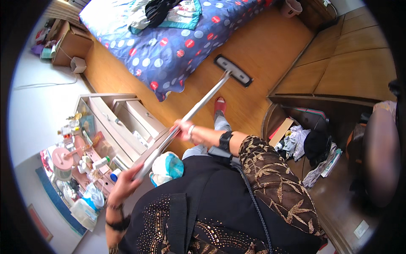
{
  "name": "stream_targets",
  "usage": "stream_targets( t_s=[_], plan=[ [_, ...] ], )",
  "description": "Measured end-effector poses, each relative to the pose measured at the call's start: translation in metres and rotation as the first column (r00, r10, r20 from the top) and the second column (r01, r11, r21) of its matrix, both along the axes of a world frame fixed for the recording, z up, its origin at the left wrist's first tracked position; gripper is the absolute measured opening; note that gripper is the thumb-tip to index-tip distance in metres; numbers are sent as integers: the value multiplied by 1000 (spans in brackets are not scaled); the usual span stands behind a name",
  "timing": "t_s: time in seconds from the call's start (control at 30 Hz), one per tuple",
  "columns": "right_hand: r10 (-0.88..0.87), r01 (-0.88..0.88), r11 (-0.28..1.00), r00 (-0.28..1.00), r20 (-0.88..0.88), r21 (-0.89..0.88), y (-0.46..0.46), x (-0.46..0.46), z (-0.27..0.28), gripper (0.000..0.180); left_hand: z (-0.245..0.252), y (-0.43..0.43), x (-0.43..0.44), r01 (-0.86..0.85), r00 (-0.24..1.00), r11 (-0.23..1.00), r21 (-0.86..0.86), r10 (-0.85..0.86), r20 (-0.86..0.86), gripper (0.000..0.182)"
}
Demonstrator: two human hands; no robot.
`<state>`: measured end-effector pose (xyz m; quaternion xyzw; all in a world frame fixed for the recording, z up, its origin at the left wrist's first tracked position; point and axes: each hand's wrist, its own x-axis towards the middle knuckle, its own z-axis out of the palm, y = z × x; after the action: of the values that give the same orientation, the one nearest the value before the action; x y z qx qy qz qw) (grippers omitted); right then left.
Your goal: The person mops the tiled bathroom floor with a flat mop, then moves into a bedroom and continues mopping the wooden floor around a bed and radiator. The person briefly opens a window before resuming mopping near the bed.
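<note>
A flat mop runs slantwise away from me, its pale handle [206,97] held in both hands. Around the upper end of the handle, near my body, my left hand [125,183] is closed. Further down, about mid-shaft, my right hand [184,129] grips it, with a white bracelet at the wrist. The rectangular mop head [233,70], grey with a dark pad edge, lies flat on the wood-look floor [257,41] between the bed and the wooden cabinet. One of my feet, in a red slipper [220,105], stands close to the handle.
A bed with a blue dotted cover [165,50] borders the floor. On the left stands a pale dresser [127,127] with a cluttered top. Wooden cabinet doors [342,54] and a shelf holding clothes [296,139] line the right. A bin [291,9] sits at the far end.
</note>
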<state>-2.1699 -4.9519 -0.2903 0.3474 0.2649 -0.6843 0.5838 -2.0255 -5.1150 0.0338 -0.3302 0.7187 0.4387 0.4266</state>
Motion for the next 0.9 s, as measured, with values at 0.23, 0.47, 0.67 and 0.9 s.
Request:
stream_targets(
  t_s=[0.23,0.47,0.67,0.9],
  plan=[
    [131,-59,959,959,249,-276,-18,-63,64,19,86,7,-84,-303,947,952,37,305,-101,59],
    [-316,316,949,948,-21,-4,41,-239,-3,9,-14,51,-266,89,939,996,-24,-92,-332,58],
    [-118,368,778,882,-456,509,160,-450,-72,12,-140,157,-442,210,931,976,62,-180,-317,58],
    [-60,311,840,867,-495,444,161,-515,-91,10,-143,125,-524,379,809,909,175,-234,-539,56]
  ],
)
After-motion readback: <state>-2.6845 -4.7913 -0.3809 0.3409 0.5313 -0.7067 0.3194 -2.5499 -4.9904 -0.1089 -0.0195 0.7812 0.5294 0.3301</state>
